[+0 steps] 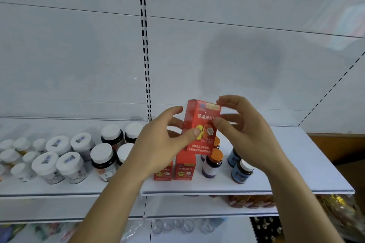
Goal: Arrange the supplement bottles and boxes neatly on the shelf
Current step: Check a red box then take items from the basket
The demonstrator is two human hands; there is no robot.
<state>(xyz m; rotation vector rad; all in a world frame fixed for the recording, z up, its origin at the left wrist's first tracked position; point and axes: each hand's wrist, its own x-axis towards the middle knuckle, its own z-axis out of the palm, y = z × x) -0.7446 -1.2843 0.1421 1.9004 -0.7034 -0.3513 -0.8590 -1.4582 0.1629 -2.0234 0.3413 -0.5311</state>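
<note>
Both hands hold one red supplement box [202, 127] up in the air above the white shelf [296, 173], over the middle of it, front face toward the camera, a bit tilted. Left hand [158, 144] grips the box's left edge, thumb pressed on the front by the yellow cartoon print, fingers [173, 111] curled behind. Right hand [243, 126] pinches the right edge near the top, thumb on front, fingers wrapped over the top corner. Two-hand hold looks meant to square the box and check which way it faces before setting it down

Directly below stand two matching red boxes [184, 167], upright side by side at the near edge of the shelf; the held one probably goes beside or behind them to keep the group together

Right of those boxes: orange-capped dark bottles [212, 165], then white-capped blue-label bottles [242, 171], loosely spaced. Left: white-lidded dark jars [102, 160], farther left white tubs with sticker lids [69, 167], and small white-capped bottles [17, 156] at far left

In the way: orange-capped bottles sit close on the right of the red pair, left forearm covers the gap on their left, so free room there cannot be told. Far right part of shelf bare. Lower shelf holds blurry packets [248, 201], unclear
</note>
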